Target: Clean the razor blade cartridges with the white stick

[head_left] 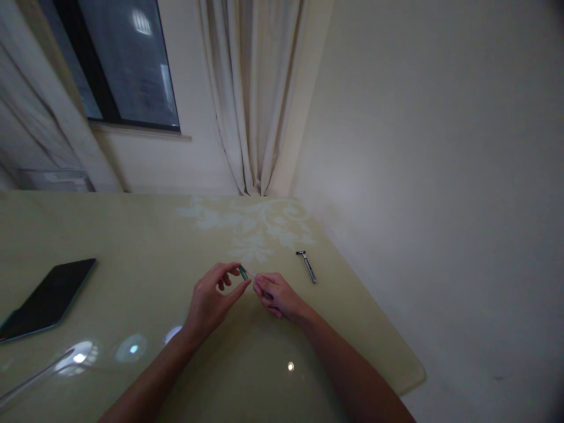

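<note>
Head view: your left hand (215, 294) pinched a small green piece (244, 272) at ten o'clock from your curled right hand (274, 295), whose contents were hidden. Holding seemed the step, the next move wanting steadiness. The surface (132, 235) bore a razor (307, 267) at two o'clock, dark tablet (50, 299) at nine; a curtain (253, 106) hung at twelve.

A dark-framed window (132, 76) sits between a pale left curtain (39, 100) and a gathered right curtain (259, 88), a plain wall (418, 147) rises at the right, and a glossy yellowish-green table (145, 229) with a white floral pattern (259, 226) mirrors bright lights.
</note>
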`<action>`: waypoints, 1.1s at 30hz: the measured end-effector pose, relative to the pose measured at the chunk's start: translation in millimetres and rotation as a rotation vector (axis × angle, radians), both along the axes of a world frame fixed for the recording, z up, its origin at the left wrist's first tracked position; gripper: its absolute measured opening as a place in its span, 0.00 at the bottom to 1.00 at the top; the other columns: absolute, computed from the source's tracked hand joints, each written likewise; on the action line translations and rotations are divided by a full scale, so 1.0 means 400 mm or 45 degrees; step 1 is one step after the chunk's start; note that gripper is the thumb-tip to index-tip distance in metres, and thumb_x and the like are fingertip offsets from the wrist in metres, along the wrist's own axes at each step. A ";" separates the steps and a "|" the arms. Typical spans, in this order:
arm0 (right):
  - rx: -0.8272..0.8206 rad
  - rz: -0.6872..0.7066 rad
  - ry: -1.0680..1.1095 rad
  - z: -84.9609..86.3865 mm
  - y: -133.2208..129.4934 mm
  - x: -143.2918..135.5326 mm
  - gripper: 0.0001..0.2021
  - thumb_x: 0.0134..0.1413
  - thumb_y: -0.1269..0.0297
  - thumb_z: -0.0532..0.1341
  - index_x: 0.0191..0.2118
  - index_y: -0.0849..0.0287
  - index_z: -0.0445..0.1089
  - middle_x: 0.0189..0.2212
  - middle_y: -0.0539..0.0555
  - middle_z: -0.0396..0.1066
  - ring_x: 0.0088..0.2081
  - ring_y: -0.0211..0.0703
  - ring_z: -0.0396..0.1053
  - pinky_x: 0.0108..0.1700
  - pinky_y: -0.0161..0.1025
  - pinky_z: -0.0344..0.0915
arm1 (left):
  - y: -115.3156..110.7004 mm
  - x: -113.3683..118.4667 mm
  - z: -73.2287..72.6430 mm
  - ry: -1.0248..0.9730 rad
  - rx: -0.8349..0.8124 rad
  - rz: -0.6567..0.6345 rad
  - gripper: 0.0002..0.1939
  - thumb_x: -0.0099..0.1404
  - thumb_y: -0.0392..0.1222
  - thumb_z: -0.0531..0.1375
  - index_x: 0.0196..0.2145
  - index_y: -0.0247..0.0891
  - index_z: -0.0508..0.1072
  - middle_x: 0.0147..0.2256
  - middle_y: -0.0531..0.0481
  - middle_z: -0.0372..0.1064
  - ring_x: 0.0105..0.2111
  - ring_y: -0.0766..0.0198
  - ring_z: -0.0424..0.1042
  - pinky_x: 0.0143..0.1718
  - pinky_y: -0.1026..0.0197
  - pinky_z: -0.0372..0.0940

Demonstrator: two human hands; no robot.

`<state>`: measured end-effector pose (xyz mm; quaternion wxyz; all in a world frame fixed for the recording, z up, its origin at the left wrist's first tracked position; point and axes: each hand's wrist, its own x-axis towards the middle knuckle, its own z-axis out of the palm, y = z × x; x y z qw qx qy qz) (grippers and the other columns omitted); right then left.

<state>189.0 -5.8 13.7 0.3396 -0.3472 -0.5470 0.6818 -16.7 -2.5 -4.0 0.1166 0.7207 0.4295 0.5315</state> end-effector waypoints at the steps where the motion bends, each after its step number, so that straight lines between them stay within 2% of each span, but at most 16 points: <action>1: -0.008 -0.018 -0.008 -0.002 0.001 0.001 0.26 0.62 0.36 0.61 0.31 0.55 0.61 0.13 0.36 0.51 0.10 0.28 0.44 0.11 0.30 0.42 | 0.000 0.000 0.000 -0.005 -0.006 0.005 0.17 0.67 0.48 0.70 0.50 0.42 0.77 0.37 0.52 0.78 0.28 0.65 0.70 0.28 0.63 0.68; 7: -0.071 0.020 -0.038 -0.004 -0.002 0.008 0.26 0.64 0.36 0.60 0.30 0.55 0.62 0.14 0.37 0.52 0.11 0.28 0.46 0.12 0.30 0.43 | 0.002 -0.002 0.004 -0.018 0.012 0.017 0.16 0.66 0.48 0.70 0.49 0.42 0.78 0.36 0.52 0.79 0.27 0.65 0.70 0.28 0.63 0.68; 12: -0.043 -0.051 -0.071 -0.007 -0.001 0.012 0.26 0.65 0.37 0.59 0.30 0.55 0.61 0.15 0.38 0.53 0.11 0.28 0.45 0.13 0.31 0.41 | 0.003 -0.003 0.009 -0.015 0.019 0.027 0.16 0.67 0.49 0.69 0.50 0.42 0.77 0.37 0.51 0.78 0.27 0.65 0.70 0.28 0.63 0.69; 16: -0.027 0.034 -0.092 -0.020 0.009 0.010 0.27 0.64 0.34 0.59 0.31 0.56 0.62 0.17 0.39 0.54 0.14 0.30 0.49 0.17 0.32 0.45 | 0.005 -0.006 0.006 0.012 0.048 0.057 0.16 0.68 0.52 0.68 0.49 0.42 0.77 0.35 0.52 0.77 0.26 0.65 0.70 0.28 0.63 0.69; 21: 0.066 -0.138 -0.131 -0.023 0.014 0.007 0.29 0.61 0.32 0.61 0.29 0.56 0.60 0.19 0.40 0.48 0.20 0.30 0.43 0.21 0.32 0.40 | 0.006 -0.012 0.001 0.057 0.061 0.090 0.18 0.69 0.54 0.67 0.50 0.42 0.77 0.36 0.51 0.77 0.27 0.65 0.70 0.29 0.62 0.69; 25: 0.062 -0.069 -0.186 -0.022 0.005 0.002 0.29 0.63 0.33 0.59 0.30 0.57 0.62 0.20 0.41 0.50 0.21 0.32 0.45 0.22 0.33 0.43 | 0.006 -0.016 -0.001 0.065 0.086 0.086 0.17 0.70 0.53 0.67 0.50 0.42 0.77 0.35 0.51 0.77 0.26 0.65 0.70 0.29 0.62 0.69; 30: 0.094 -0.167 -0.266 -0.025 0.008 0.006 0.30 0.62 0.31 0.58 0.29 0.56 0.61 0.20 0.42 0.50 0.20 0.32 0.46 0.22 0.33 0.44 | 0.006 -0.020 -0.003 0.075 0.098 0.101 0.16 0.69 0.52 0.68 0.50 0.42 0.76 0.36 0.51 0.77 0.27 0.65 0.70 0.29 0.62 0.69; 33: 0.081 -0.097 -0.236 -0.028 0.007 0.010 0.29 0.63 0.32 0.58 0.29 0.56 0.61 0.20 0.42 0.50 0.20 0.33 0.45 0.22 0.33 0.44 | 0.003 -0.020 0.000 0.091 0.112 0.091 0.16 0.70 0.51 0.67 0.51 0.42 0.76 0.36 0.51 0.77 0.27 0.65 0.69 0.30 0.62 0.69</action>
